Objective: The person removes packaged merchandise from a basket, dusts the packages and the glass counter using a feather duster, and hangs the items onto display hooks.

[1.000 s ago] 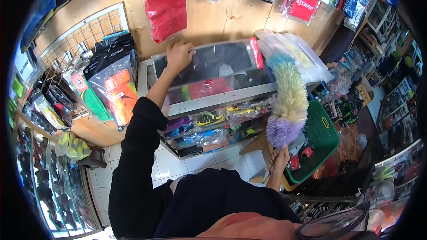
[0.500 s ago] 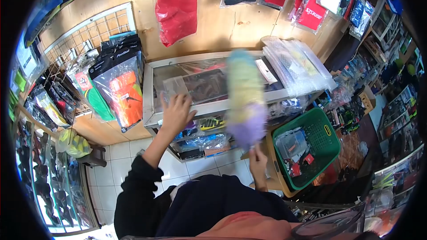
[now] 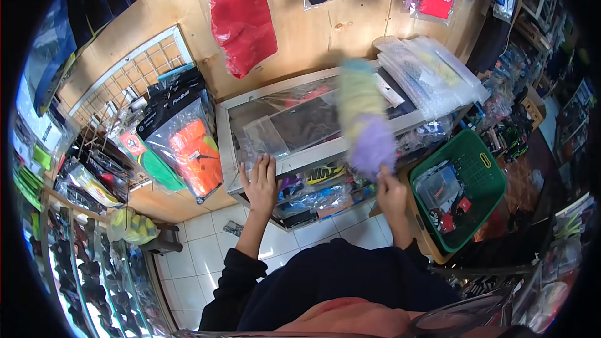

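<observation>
Right hand (image 3: 391,195): closed round base of duster (image 3: 368,119)
Duster: blurred, extending beyond right hand, over display case (image 3: 318,156)
Left hand (image 3: 261,186): fingers spread at case's near rim
Clear sleeve (image 3: 265,138): just beyond left hand, seemingly atop case
Sleeve risk: possibly dislodged by overwide stroke

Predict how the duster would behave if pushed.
The duster would probably squash easily, its thick form looking soft and fluffy, though blurred. It is likely light for its size: the right hand alone holds it by one end.
</observation>
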Demonstrator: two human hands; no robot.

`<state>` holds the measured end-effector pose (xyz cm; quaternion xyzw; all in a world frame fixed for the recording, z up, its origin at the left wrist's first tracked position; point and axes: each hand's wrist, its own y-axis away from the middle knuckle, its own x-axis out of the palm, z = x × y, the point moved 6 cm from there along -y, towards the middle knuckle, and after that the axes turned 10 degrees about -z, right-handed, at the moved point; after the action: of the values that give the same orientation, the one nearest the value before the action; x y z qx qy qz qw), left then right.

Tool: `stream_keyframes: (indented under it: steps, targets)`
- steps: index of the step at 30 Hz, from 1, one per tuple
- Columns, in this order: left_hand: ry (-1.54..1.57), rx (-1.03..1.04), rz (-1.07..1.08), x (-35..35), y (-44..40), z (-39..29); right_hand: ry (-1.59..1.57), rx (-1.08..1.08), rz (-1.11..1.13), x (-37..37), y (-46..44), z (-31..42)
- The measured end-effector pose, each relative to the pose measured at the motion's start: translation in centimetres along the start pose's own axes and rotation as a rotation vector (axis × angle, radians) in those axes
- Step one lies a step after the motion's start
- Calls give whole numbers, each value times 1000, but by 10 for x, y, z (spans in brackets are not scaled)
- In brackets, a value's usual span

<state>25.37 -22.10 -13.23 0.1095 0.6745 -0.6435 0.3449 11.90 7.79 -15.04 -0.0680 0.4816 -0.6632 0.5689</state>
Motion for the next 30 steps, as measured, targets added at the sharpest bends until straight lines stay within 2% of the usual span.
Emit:
stream_keyframes:
  steps: [1,2,4,5,7,9,10,12,13,15,16,17,19,20,22,23,25,26,28,30]
  targets:
    - [5,-8,-3,-1,1,1,-125,-90,137,7,11,16]
    - [4,-2,1,5,6,4,-127,-83,135,-1,15,32]
    - [-114,100,-26,17,20,10,31,-225,445,-5,25,68]
    - [-114,107,-23,14,16,7,29,-218,443,-4,26,63]
    - [-18,-20,-39,1,3,1,137,-188,260,-11,18,32]
    - [-20,-5,-30,0,3,1,-2,-65,-16,-10,12,-12]
    - [-17,-15,-26,0,2,1,3,-47,-19,-7,8,-9]
    - [-3,-19,-21,-1,1,-1,90,183,-177,-14,2,-10]
    - [3,-27,-8,-1,1,0,98,190,-179,-17,7,-9]
    - [13,-28,8,-3,-1,-2,-74,46,44,-11,25,6]
    - [21,-37,8,-5,-2,-2,-150,-44,95,-12,42,5]
    - [27,-49,8,-6,-3,-2,-147,-41,93,-26,47,6]
    - [38,-46,5,-6,-4,-2,178,-117,319,-44,50,9]
    - [44,-46,6,-6,-3,-2,181,-117,319,-46,47,-3]
    - [58,-54,6,-5,-3,-2,54,-29,-66,-60,34,-31]
    - [70,-62,2,-6,-2,-2,56,-28,-60,-54,30,-34]
    - [78,-50,-24,-7,-3,-3,206,206,-206,-48,19,-44]
    - [81,-62,-42,-6,-3,-3,255,465,-50,-37,18,-36]
    - [82,-69,-57,-7,-3,-4,25,217,-39,-17,21,-7]
    - [79,-68,-69,-8,-4,-4,-188,0,78,1,34,23]
